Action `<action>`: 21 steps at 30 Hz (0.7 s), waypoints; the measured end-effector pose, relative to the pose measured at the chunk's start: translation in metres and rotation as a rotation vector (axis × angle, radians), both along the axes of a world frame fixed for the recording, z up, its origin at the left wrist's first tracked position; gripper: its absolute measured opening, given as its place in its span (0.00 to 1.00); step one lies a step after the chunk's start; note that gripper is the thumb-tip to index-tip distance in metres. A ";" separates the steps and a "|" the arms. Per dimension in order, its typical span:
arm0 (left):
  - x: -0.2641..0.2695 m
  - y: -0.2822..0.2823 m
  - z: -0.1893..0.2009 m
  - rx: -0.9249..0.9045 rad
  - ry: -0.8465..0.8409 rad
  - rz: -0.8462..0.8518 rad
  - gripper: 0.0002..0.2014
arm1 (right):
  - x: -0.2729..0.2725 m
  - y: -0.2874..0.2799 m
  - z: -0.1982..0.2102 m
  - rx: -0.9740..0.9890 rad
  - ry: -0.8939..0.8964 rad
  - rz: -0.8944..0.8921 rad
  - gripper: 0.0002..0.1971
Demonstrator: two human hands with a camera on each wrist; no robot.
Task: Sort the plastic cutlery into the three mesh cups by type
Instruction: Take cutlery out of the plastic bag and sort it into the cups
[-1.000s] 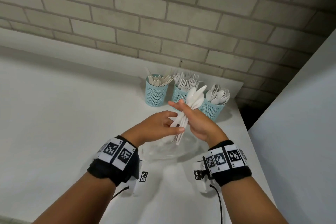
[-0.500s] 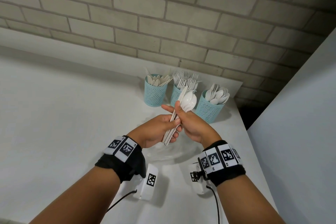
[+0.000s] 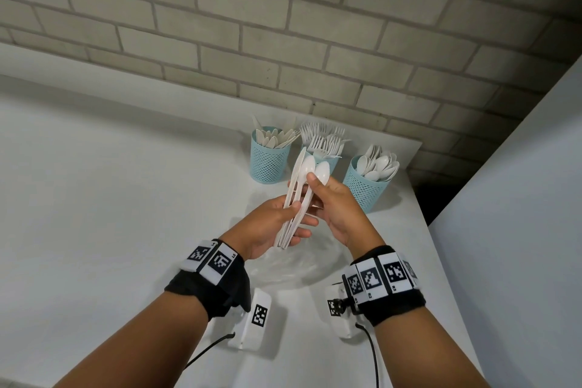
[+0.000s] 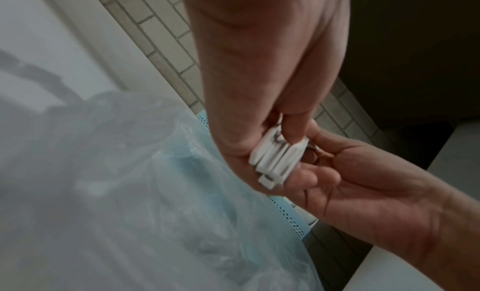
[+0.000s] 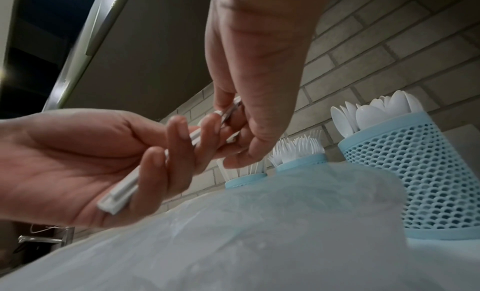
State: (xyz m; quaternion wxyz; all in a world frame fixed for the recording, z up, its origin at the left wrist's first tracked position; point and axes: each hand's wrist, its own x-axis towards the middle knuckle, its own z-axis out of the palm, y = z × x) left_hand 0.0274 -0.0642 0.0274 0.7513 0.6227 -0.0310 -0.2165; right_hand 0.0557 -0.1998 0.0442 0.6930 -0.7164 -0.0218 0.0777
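A bundle of white plastic cutlery, one knife and two spoons, stands tilted above the table. My left hand grips its handles low down; the handle ends show in my palm. My right hand pinches the right-most spoon just under its bowl, thumb in front. Behind stand three light-blue mesh cups: the knife cup on the left, the fork cup partly hidden by the bundle, and the spoon cup on the right. The same cups appear in the right wrist view, with the spoon cup nearest.
A crumpled clear plastic bag lies on the white table under my hands. A brick wall runs behind the cups. The table ends at the right, where a white panel rises beside a dark gap.
My left hand, which touched the bundle with straight fingers, has curled round the handles. The bundle has swung more upright, and my right thumb has come onto one spoon.
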 end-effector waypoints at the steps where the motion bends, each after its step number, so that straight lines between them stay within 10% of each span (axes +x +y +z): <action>1: 0.000 0.000 0.000 0.022 -0.014 0.027 0.10 | 0.000 0.000 0.000 -0.004 -0.002 -0.011 0.09; 6: 0.006 0.000 -0.002 0.078 -0.078 0.072 0.12 | 0.005 0.001 0.003 0.008 0.039 -0.057 0.12; 11: 0.011 0.000 -0.005 0.216 -0.131 0.076 0.14 | 0.020 0.003 0.012 -0.153 -0.105 -0.151 0.39; 21: 0.033 0.003 0.002 0.404 -0.224 0.119 0.12 | 0.058 0.024 0.030 -0.555 -0.208 -0.093 0.11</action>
